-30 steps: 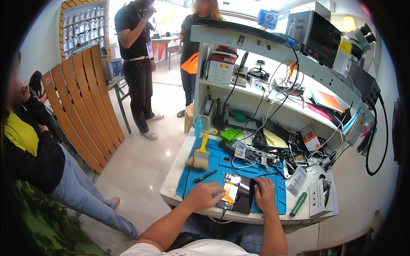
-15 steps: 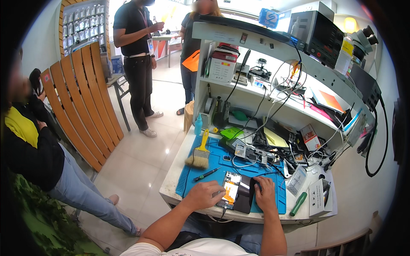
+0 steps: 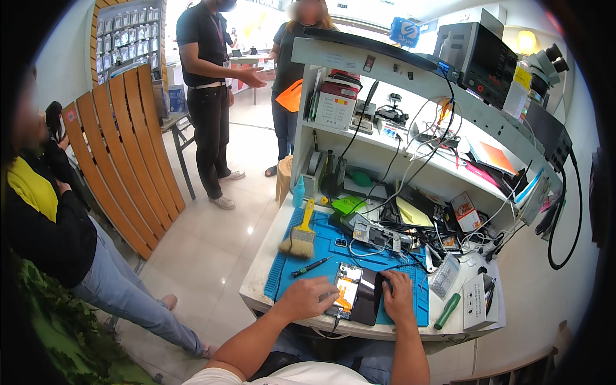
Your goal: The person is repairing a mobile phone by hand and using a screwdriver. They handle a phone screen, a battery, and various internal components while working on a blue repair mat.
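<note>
An opened phone [image 3: 347,289] lies on the blue work mat [image 3: 324,240], its light inner parts and an orange flex strip exposed. A dark flat panel [image 3: 367,299] lies along its right side. My left hand [image 3: 309,298] is closed, its bent fingers pinched together at the phone's left edge; what sits between the fingertips is hidden. Curled round the dark panel's right edge is my right hand [image 3: 398,295], closed on it. A thin black cable [image 3: 333,326] runs from the phone's near end. A dark pen-shaped screwdriver [image 3: 310,267] lies beyond my left hand.
A yellow-handled brush [image 3: 299,240] and a blue bottle [image 3: 299,192] stand at the mat's left. A green-handled tool [image 3: 447,312] and white box [image 3: 480,301] are at right. Cables and parts crowd the back beneath a shelf [image 3: 410,144]. Other people [image 3: 208,96] stand beyond the bench.
My hands and the phone look nearly unchanged; the view has shifted slightly. The standing person in black has lowered and extended an arm.
</note>
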Tool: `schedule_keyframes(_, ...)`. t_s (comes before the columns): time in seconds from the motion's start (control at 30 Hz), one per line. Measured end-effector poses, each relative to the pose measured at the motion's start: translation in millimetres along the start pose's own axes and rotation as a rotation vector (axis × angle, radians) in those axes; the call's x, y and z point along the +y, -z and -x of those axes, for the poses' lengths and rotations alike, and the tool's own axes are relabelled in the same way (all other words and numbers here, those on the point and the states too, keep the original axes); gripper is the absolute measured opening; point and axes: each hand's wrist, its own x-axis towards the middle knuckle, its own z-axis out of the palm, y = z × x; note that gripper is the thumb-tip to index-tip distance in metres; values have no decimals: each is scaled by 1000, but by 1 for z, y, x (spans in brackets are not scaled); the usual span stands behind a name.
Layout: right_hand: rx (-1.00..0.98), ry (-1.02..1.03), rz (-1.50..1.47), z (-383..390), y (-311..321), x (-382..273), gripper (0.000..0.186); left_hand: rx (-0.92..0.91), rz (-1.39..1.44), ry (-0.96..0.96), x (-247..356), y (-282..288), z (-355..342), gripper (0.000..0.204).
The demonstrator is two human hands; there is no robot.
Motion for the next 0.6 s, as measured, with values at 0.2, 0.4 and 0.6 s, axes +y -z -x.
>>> schedule_keyframes(0.2,3,9,10,1,-2,2,31,18,9,-50,-4,-2,0,15)
schedule_keyframes(0.4,-8,-5,5,0,0,-1,32,12,12,-51,-2,0,-1,15)
schedule_keyframes(0.6,-8,-8,-2,1,-1,0,31,11,12,-40,-1,0,-1,16)
